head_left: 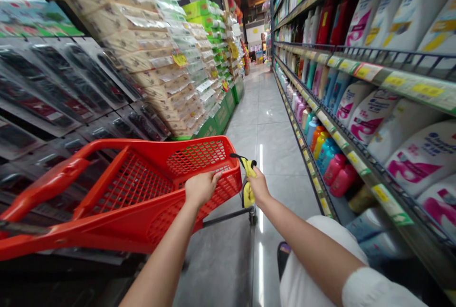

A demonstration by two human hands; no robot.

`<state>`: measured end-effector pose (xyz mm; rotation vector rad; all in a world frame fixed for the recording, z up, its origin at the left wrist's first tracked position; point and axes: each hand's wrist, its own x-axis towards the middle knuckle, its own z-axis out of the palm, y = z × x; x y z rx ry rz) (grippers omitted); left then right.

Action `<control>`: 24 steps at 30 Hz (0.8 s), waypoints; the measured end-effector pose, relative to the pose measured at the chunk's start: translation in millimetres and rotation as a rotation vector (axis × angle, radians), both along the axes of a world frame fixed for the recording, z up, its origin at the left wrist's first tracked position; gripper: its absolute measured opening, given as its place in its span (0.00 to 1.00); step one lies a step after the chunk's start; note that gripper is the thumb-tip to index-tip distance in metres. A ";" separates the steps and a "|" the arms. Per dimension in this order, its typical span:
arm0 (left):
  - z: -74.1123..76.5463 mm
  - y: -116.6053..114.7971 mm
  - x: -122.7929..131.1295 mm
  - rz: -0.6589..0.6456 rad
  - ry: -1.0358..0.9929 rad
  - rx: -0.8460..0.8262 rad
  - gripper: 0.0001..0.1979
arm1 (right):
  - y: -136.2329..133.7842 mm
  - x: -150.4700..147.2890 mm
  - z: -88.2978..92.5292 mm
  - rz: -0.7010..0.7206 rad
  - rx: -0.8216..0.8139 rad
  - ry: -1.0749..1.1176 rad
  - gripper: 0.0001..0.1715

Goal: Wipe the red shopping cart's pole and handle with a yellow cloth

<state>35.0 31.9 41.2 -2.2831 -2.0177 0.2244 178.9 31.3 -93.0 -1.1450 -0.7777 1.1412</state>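
Observation:
A red plastic shopping cart [142,188] with a mesh basket stands tilted in the aisle just ahead of me. My left hand [201,187] is closed over the cart's near rim. My right hand [257,184] is closed on a yellow and black handle grip [248,181] at the cart's right corner. The basket looks empty from here. Both forearms reach forward from the bottom of the view.
Shelves of shampoo and detergent bottles [370,107] with yellow price tags line the right. On the left hang packaged goods [60,93] and stacked tissue packs [156,55]. A grey tiled floor [263,121] runs down the aisle.

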 end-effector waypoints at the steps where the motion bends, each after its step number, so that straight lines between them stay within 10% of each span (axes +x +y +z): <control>1: -0.1 -0.1 2.3 0.008 -0.007 0.005 0.28 | -1.2 -3.8 -6.0 0.026 -0.048 0.075 0.27; 7: -0.9 -2.2 14.2 0.041 -0.029 0.021 0.29 | 11.9 -21.0 -14.5 0.021 -0.137 0.158 0.08; 24: -5.0 -3.2 34.8 0.129 -0.108 0.064 0.31 | 8.9 -12.7 -22.5 0.000 -0.007 -0.168 0.10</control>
